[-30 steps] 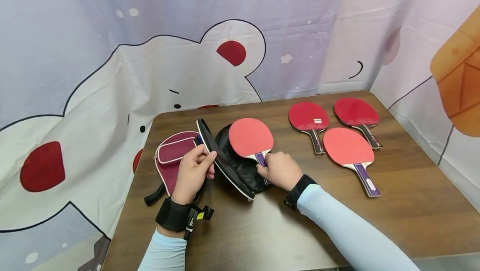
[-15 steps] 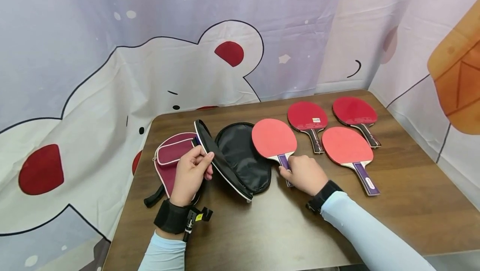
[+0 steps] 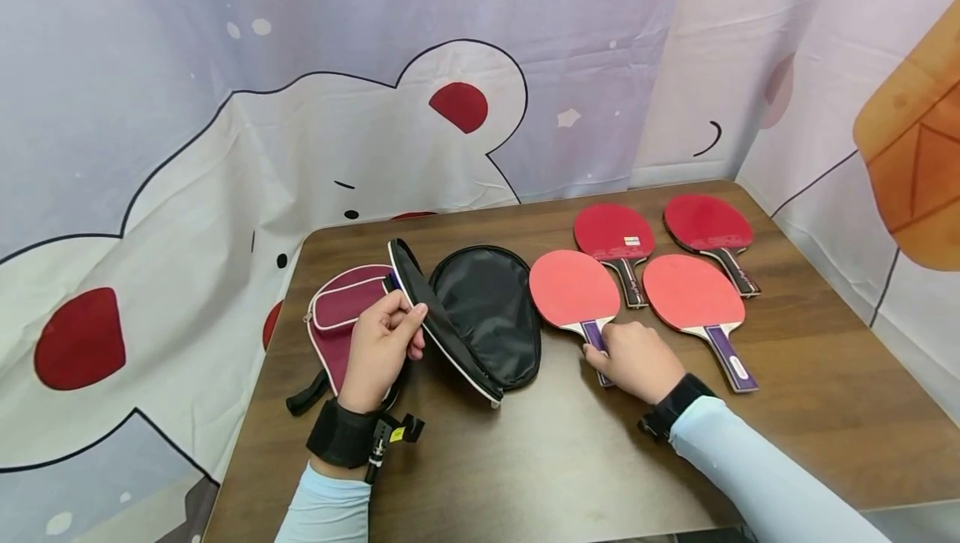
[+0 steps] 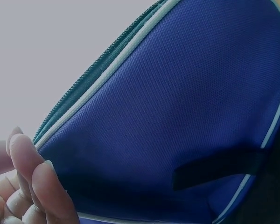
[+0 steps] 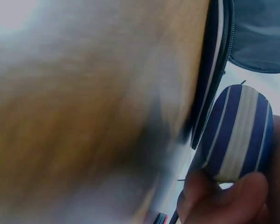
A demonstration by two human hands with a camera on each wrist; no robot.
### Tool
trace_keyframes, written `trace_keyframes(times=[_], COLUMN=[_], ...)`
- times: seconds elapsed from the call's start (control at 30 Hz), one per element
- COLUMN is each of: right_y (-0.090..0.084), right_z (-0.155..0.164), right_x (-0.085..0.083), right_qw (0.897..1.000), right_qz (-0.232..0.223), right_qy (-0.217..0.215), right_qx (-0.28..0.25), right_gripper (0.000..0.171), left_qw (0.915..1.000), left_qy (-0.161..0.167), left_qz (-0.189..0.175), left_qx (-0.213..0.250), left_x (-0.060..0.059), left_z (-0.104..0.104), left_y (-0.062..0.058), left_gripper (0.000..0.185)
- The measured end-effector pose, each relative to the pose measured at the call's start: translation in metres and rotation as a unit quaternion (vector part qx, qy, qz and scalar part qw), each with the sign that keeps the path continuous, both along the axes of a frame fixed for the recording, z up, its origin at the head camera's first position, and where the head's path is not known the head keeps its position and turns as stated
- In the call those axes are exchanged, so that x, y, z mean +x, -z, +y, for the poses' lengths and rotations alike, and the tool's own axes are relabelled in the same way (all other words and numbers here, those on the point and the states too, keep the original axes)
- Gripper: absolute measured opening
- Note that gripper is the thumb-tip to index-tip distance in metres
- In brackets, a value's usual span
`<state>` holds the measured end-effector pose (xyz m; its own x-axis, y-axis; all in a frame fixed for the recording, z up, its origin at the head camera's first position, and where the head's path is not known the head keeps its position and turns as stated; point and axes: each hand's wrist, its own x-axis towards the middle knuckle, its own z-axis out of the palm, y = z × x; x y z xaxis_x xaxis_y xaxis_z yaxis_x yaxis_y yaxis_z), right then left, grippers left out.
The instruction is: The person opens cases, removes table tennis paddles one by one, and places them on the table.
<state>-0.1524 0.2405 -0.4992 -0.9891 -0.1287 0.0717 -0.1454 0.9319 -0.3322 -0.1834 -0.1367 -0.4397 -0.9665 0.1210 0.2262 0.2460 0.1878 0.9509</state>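
My left hand [image 3: 384,349] pinches the white-piped edge of an unzipped table tennis paddle case [image 3: 491,309], holding its near flap raised. Black lining shows inside the case; its blue outer cloth [image 4: 177,88] and dark strap [image 4: 214,170] fill the left wrist view. To the right of the case, my right hand [image 3: 643,359] grips the purple-and-white handle of a table tennis paddle [image 3: 574,286], its light red rubber facing up. The striped butt of that handle [image 5: 238,135] shows in the right wrist view.
A maroon paddle case [image 3: 348,301] lies left of the open one, partly behind my left hand. Two dark-red paddles, one near [image 3: 613,230] and one farther right [image 3: 708,222], lie at the back with another light-red paddle [image 3: 693,291]. A printed curtain [image 3: 300,151] hangs behind the table [image 3: 540,460].
The paddle in my right hand has moved right, from over the black lining to beside the case. My left hand keeps its hold on the raised flap.
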Motion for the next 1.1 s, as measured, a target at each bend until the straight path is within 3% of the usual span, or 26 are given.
trace_keyframes(times=[0.37,1.1], right_y=[0.0039,0.0064], right_z=[0.0059,0.0074], right_x=[0.0077,0.0055], right_qw=[0.999,0.999], right_qz=[-0.031,-0.033], right_qy=[0.013,0.012], right_qx=[0.006,0.005], right_gripper=[0.037,0.039], left_qw=[1.0,0.9999], left_qy=[0.002,0.005], left_qz=[0.004,0.007], left_qx=[-0.003,-0.01], left_x=[0.001,0.0009], left_z=[-0.0002,0.0017], left_y=[-0.001,-0.0015], left_gripper=[0.03,0.031])
